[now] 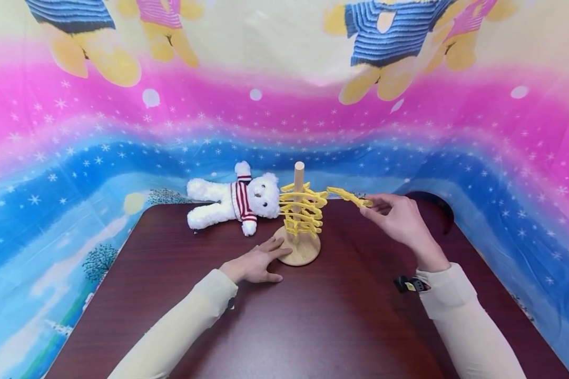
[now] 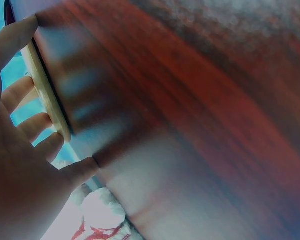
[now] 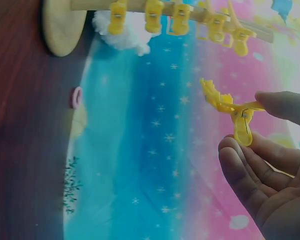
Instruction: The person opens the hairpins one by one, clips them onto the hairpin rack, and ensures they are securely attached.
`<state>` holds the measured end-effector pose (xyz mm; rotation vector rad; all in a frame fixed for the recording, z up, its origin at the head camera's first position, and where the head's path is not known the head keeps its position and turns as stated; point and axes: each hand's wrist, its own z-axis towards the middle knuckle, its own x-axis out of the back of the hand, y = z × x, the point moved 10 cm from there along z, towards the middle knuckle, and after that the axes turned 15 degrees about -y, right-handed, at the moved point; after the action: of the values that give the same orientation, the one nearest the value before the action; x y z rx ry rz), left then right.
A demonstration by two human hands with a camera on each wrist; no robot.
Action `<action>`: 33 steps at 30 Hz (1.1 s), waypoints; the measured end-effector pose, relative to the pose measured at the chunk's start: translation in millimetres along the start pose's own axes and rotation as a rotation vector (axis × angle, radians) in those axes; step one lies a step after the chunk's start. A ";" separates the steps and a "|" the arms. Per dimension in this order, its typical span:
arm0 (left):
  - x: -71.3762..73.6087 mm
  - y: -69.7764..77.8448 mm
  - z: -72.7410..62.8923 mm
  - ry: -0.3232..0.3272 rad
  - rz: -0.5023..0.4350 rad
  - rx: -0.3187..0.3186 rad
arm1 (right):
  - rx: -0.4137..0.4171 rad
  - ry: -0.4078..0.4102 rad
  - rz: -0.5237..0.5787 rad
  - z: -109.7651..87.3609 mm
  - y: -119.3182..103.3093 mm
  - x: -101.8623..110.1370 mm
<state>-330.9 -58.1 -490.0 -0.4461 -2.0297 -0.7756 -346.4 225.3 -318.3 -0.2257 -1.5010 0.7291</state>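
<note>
On the right, my right hand [image 1: 398, 221] pinches the end of a yellow plastic clip [image 1: 348, 196] between thumb and fingers. The clip is held in the air beside a wooden post [image 1: 299, 176], apart from it, and its small metal spring shows in the right wrist view. Several more yellow clips [image 3: 180, 17] are stacked up the post, clamped around it. My left hand [image 1: 255, 263] rests with spread, fairly straight fingers at the left edge of the post's round wooden base [image 1: 303, 255]. In the left wrist view its fingertips touch the base rim [image 2: 45, 90] and the table.
A white teddy bear [image 1: 218, 202] in a red-striped shirt lies on its side left of the post, head close to the clips. A pink ring [image 3: 76, 97] lies near the far edge of the dark table [image 1: 313, 326]. A printed cloth [image 1: 246, 126] hangs behind.
</note>
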 end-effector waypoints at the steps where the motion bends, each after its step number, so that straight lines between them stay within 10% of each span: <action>1: -0.2 -0.2 0.0 0.000 0.002 0.001 | 0.006 0.001 -0.004 0.0 -2.1 1.4; 33: 1.3 1.7 -1.0 0.015 -0.004 0.002 | 0.134 0.011 -0.002 8.5 -55.4 10.2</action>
<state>-330.0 -57.5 -488.0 -0.4337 -2.0176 -0.7766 -338.9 185.9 -278.0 -0.1269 -1.4357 0.8217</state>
